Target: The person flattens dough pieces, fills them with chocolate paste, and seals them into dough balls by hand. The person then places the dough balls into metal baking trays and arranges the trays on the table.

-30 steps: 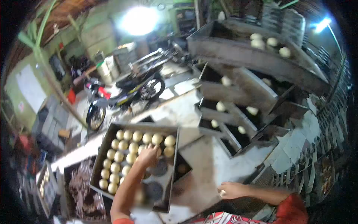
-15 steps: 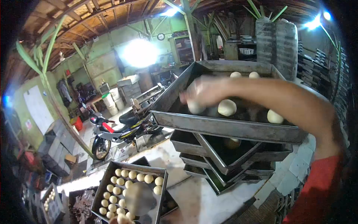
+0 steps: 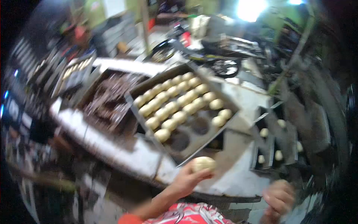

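My left hand is closed around a pale dough ball near the front edge of the table. Just beyond it lies a metal tray, crowded with rows of dough balls. Dark round marks show on the bare floor of this tray. My right hand is at the lower right, in front of the stacked trays. Its fingers look curled, but motion blur hides whether anything is in them.
A tray of dark brown, shiny material lies left of the dough tray. Stacked metal trays with a few dough balls stand at the right. Another small tray of pale pieces is at the far left. A motorbike stands behind the table.
My view has swung left and down, away from the top tray of the stack. My right hand has left the dough ball in that tray and come down. My left hand now shows clearly with a dough ball.
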The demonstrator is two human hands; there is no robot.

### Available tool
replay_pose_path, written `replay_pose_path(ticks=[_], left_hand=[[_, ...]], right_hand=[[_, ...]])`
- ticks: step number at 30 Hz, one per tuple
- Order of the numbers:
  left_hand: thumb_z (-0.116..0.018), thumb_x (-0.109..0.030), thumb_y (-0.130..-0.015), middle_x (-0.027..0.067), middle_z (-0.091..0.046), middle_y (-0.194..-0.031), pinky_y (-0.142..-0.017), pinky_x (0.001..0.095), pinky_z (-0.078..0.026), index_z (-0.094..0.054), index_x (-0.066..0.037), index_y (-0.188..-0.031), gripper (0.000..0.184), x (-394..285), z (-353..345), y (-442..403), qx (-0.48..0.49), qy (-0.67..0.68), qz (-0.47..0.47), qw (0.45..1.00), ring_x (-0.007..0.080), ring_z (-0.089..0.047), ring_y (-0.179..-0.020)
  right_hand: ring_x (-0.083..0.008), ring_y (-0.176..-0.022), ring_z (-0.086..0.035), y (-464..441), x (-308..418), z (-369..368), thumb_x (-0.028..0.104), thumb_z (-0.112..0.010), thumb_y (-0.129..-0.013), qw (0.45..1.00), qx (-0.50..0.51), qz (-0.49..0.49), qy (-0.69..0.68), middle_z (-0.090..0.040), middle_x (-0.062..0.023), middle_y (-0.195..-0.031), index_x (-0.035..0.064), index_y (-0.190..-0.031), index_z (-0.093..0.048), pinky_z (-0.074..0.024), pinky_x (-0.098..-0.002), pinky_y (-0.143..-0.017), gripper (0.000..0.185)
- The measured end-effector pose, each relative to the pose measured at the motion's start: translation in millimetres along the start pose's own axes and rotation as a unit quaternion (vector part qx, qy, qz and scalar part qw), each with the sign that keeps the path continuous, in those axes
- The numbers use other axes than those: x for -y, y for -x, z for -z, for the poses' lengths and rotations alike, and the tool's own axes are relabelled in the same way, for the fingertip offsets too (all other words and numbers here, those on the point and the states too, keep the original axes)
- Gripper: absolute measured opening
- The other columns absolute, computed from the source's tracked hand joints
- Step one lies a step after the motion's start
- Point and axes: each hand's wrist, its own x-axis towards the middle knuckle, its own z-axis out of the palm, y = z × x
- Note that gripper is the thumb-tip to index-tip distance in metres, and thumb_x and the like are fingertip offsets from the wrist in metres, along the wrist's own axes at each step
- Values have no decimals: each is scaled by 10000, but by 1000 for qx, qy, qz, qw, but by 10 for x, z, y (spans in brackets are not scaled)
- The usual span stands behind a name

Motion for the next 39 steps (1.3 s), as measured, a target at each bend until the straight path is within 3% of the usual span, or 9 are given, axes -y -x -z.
replay_pose_path(ticks=[1, 5, 7, 10, 13, 22, 30, 35, 39], left_hand=[[-560, -75, -827, 138, -625, -998, -852, 360, -461, -489, 3, -1167, 356, -53, -37, 75, -44, 233, 83, 968, 232, -595, -929], [-523, -135, -894, 145, -591, -1029, -828, 294, -431, -439, -10, -1251, 388, -188, 873, 652, 146, -59, -38, 987, 177, -547, -945], [-531, -143, -887, 53, -538, -1158, -934, 272, -378, -363, -6, -1342, 504, -45, 1766, 1181, 127, 80, 128, 980, 126, -490, -1054], [-591, 26, -773, 72, -479, -1264, -984, 280, -365, -326, 2, -1363, 647, 215, 2736, 1920, -136, 170, 109, 970, 145, -465, -1138], [-595, 21, -781, 82, -546, -1166, -917, 262, -419, -449, 5, -1263, 504, 657, 3215, 2219, -309, 208, 119, 921, 139, -528, -1046], [-552, 12, -814, 60, -559, -1143, -922, 263, -394, -446, 20, -1256, 455, 159, 3331, 1414, -149, 291, 96, 940, 133, -517, -1047], [-437, -31, -906, 111, -518, -1222, -961, 294, -393, -414, 38, -1282, 383, 133, 3799, 1620, -239, 412, 117, 872, 168, -500, -1119], [-376, -114, -947, 106, -540, -1181, -937, 281, -409, -434, 29, -1250, 340, 314, 3751, 1429, -272, 527, 139, 793, 177, -529, -1082], [-338, -143, -943, 165, -506, -1230, -1013, 387, -364, -429, 26, -1235, 349, 141, 3815, 1233, -158, 728, 28, 666, 264, -480, -1154]], right_hand=[[-211, -554, -542, -49, 32, -560, 439, -488, -890, 997, -54, -42, -41, -586, -79, -689, 52, -927, -572, -427, -332, -479, 398], [-260, -731, -589, -722, 245, -2446, 503, -376, -925, 974, -71, -145, -156, -621, -133, -832, -17, -999, -582, -479, -369, -659, 564], [-191, -765, -607, -899, 488, -3334, 443, -406, -938, 819, -111, -332, -455, -634, -159, -871, -38, -1026, -582, -492, -303, -700, 520], [-289, -1043, -541, -1176, 833, -4670, 192, -641, -818, 869, 123, -417, -234, -562, -203, -1103, -39, -1181, -461, -431, -339, -890, 467], [-286, -967, -546, -1136, 1061, -5568, 150, -581, -856, 828, -11, -536, -164, -573, -173, -990, -29, -1047, -515, -421, -336, -854, 270], [-409, -758, -549, -2272, 833, -5082, 67, -482, -868, 938, 139, -307, -85, -529, -190, -834, 11, -897, -480, -442, -467, -640, 63], [-353, -767, -641, -2963, 583, -5164, 71, -516, -762, 720, 685, -34, 105, -620, -230, -797, -62, -850, -584, -526, -416, -641, 173], [-380, -746, -626, -3005, 593, -4662, 82, -556, -783, 738, 656, -141, 74, -616, -237, -757, -11, -863, -598, -499, -425, -655, 129], [-386, -689, -575, -2567, 986, -4553, 183, -509, -886, 900, 364, -213, -108, -557, -201, -737, 22, -838, -469, -455, -452, -598, 172]])
